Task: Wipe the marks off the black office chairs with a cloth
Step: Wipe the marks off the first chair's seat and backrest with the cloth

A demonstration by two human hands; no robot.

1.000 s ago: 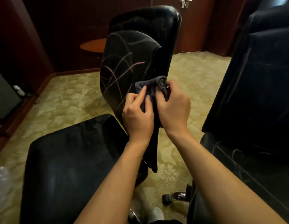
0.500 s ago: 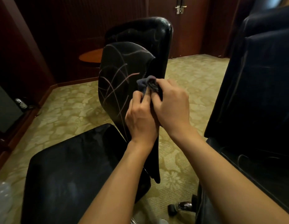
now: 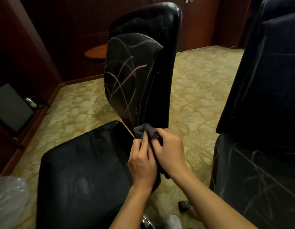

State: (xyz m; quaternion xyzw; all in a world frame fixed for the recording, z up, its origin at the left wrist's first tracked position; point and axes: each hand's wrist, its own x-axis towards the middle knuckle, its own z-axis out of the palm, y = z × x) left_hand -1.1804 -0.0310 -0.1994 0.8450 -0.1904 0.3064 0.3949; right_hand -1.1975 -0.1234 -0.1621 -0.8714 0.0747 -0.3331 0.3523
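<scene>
Both hands have dropped since a second ago, carrying the cloth (image 3: pixel 147 131) from the middle of the chair back down to its lowest part, just above the seat. That cloth is a small, dark grey bundle, crumpled, pressed against the bottom tip of the black backrest (image 3: pixel 127 80). The left hand (image 3: pixel 141 164) has its fingers curled, thumb and forefinger pinching the lower edge of the cloth. The right hand (image 3: pixel 169 152) sits just beside it, touching it, fingers bent over the bundle and gripping it from the right side. Both forearms reach in from the bottom of the view.

Pale, pinkish-white curved marks (image 3: pixel 125 75) cross the backrest above the cloth, many of them overlapping. A taller glossy black shell (image 3: pixel 169 47) rises behind the backrest. The black seat (image 3: pixel 80 171) of this chair spreads out to the lower left, dull and smeared. A second black chair (image 3: pixel 262 113) stands on the right, apart from the first, with faint pale lines on its seat and back.

Underneath lies a yellow-green patterned carpet (image 3: pixel 198 90). A chair castor (image 3: pixel 183 206) shows near the bottom. A crumpled clear plastic bag (image 3: pixel 8 199) sits at the lower left edge. Dark reddish wood panelling (image 3: pixel 69 30) lines the far walls, and a round wooden table (image 3: pixel 95 52) peeks out behind the chair.
</scene>
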